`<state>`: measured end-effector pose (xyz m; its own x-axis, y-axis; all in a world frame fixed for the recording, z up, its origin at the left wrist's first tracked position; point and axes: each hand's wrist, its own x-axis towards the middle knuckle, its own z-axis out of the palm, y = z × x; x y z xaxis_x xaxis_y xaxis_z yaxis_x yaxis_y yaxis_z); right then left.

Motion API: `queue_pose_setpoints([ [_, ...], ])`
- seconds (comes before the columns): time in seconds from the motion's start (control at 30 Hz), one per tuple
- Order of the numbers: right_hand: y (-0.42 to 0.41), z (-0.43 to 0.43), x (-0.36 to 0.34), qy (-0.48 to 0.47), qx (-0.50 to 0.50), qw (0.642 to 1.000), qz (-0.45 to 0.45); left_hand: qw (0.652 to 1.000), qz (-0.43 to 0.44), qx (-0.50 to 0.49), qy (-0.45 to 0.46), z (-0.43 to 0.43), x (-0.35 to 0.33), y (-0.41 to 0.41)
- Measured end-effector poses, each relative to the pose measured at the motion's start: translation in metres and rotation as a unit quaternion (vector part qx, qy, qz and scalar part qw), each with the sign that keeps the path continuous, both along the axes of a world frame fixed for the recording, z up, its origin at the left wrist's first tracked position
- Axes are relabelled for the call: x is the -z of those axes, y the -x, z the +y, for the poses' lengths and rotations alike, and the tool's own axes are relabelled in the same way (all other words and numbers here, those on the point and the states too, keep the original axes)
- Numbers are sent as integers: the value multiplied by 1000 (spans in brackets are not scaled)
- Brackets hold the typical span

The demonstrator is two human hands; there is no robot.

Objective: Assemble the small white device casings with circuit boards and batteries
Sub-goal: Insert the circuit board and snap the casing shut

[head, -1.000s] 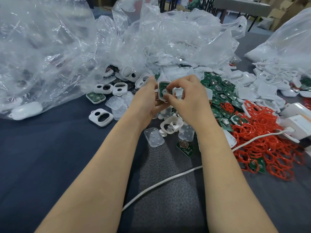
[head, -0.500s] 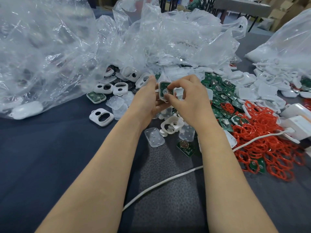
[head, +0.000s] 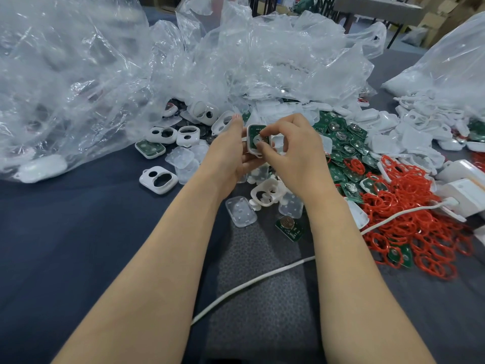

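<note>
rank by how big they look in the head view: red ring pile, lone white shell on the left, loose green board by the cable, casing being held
1. red ring pile
2. lone white shell
3. loose green board and held casing: they look alike, and the casing is partly hidden, so no ranking between them

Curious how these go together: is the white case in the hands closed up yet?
Not closed: the casing, held in the left hand, shows its green board and a round silver disc, uncovered.
</note>
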<state>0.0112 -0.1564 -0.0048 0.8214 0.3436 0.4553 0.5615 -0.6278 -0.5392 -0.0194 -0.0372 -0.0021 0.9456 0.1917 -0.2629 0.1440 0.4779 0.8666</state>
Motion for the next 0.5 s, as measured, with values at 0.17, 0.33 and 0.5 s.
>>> queue_pose_setpoints([
  [0.17, 0, 0, 0, 4, -6, 1000, 5, 1000, -2, -1, 1, 1, 1, -1],
  [0.33, -1, -1, 0, 12, -4, 1000, 8, 1000, -1, -2, -6, 1, 2, -2],
  [0.5, 0, -1, 0, 12, -4, 1000, 11, 1000, -2, -5, -7, 2, 4, -4],
])
